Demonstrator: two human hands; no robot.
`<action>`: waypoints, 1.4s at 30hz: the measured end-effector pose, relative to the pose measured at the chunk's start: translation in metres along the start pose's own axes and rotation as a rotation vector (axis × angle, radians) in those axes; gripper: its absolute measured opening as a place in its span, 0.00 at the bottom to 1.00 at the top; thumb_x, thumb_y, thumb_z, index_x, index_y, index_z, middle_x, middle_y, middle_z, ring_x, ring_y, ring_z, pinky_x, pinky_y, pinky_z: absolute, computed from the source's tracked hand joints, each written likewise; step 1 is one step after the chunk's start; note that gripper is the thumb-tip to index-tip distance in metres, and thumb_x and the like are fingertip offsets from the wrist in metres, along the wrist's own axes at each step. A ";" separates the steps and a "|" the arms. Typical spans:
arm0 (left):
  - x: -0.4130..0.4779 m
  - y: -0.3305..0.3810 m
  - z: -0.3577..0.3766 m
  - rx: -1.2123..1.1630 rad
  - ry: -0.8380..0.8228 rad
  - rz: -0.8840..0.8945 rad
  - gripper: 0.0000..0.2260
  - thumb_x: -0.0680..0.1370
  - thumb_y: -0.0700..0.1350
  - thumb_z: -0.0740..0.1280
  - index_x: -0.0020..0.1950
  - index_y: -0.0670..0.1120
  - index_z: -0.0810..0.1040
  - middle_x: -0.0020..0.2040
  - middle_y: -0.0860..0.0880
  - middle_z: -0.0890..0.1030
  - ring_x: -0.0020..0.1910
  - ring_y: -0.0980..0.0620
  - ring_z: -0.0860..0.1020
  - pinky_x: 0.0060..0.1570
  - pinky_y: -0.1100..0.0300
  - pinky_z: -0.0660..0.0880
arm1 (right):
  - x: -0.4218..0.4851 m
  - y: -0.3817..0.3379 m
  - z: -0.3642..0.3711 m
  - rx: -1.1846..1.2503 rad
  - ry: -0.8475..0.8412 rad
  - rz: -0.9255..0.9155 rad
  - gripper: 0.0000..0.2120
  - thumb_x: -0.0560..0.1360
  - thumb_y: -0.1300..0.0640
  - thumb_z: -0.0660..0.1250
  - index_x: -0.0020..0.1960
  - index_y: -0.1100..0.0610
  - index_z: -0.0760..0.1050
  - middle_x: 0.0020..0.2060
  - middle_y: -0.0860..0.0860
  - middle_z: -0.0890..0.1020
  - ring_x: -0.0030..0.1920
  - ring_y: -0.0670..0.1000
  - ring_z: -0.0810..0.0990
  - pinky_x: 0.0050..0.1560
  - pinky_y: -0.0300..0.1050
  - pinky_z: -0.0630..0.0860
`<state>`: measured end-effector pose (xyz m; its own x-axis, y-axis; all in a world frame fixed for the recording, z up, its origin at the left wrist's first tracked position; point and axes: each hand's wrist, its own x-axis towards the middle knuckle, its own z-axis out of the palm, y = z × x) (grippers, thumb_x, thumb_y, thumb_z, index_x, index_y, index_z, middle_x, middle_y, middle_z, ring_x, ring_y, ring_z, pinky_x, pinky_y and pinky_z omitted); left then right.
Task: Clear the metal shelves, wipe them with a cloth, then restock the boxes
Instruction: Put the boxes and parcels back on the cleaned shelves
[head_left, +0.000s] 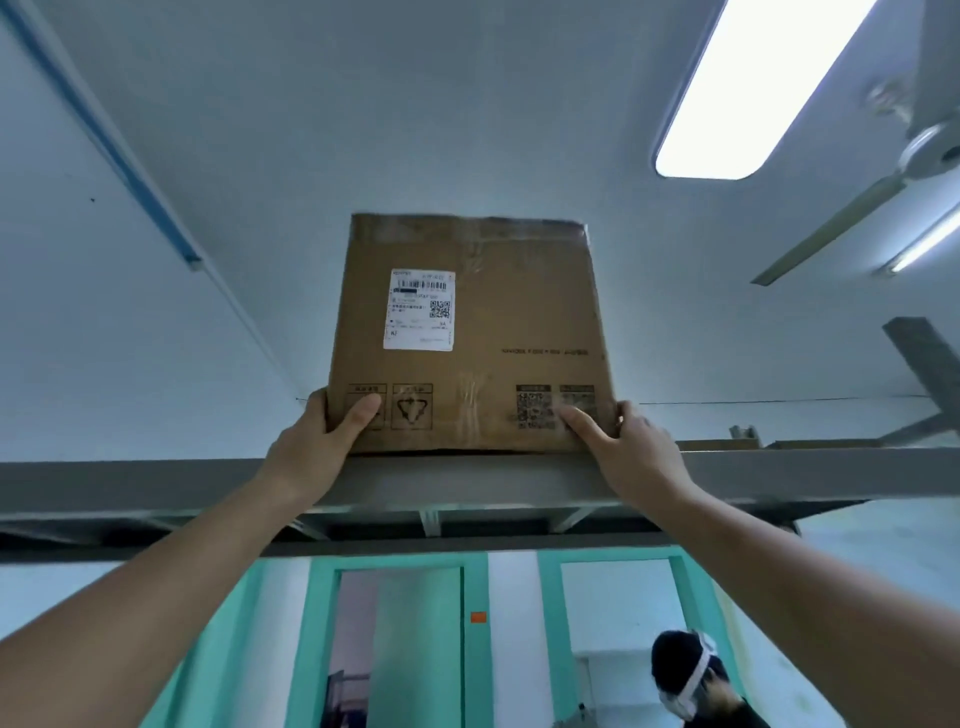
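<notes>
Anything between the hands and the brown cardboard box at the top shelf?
Nothing visible. The left hand and right hand grip the brown cardboard box at its lower corners, at the front edge of the grey metal shelf.

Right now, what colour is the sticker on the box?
The sticker is white with black print; head view.

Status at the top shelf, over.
Left hand and right hand grip cardboard box at lower corners. Box upright at top shelf edge. More cardboard to right, apart.
</notes>
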<state>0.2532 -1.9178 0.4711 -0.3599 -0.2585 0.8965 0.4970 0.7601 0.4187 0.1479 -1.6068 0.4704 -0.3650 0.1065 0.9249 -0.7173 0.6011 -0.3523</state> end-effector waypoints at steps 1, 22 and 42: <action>0.003 -0.002 0.000 0.024 -0.022 -0.006 0.36 0.76 0.72 0.55 0.77 0.51 0.63 0.70 0.47 0.75 0.67 0.43 0.74 0.66 0.49 0.68 | 0.001 0.001 0.003 -0.040 0.011 -0.009 0.42 0.69 0.19 0.52 0.60 0.53 0.74 0.49 0.50 0.82 0.46 0.51 0.80 0.47 0.49 0.79; 0.012 -0.032 0.008 0.649 -0.035 0.113 0.34 0.76 0.71 0.41 0.62 0.47 0.71 0.52 0.45 0.82 0.47 0.45 0.79 0.54 0.49 0.75 | -0.020 0.047 0.002 -0.299 0.076 -0.231 0.24 0.84 0.39 0.49 0.59 0.55 0.76 0.53 0.51 0.81 0.56 0.53 0.76 0.72 0.55 0.66; 0.001 -0.034 0.011 0.605 0.090 0.139 0.34 0.78 0.73 0.46 0.55 0.49 0.78 0.40 0.48 0.80 0.44 0.43 0.76 0.53 0.49 0.73 | -0.007 0.036 -0.010 -0.194 0.044 -0.010 0.20 0.83 0.41 0.58 0.44 0.52 0.80 0.40 0.50 0.82 0.41 0.52 0.78 0.42 0.48 0.76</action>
<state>0.2272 -1.9368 0.4559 -0.2430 -0.1618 0.9564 -0.0099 0.9864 0.1643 0.1310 -1.5777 0.4527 -0.3288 0.1317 0.9352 -0.5918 0.7430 -0.3126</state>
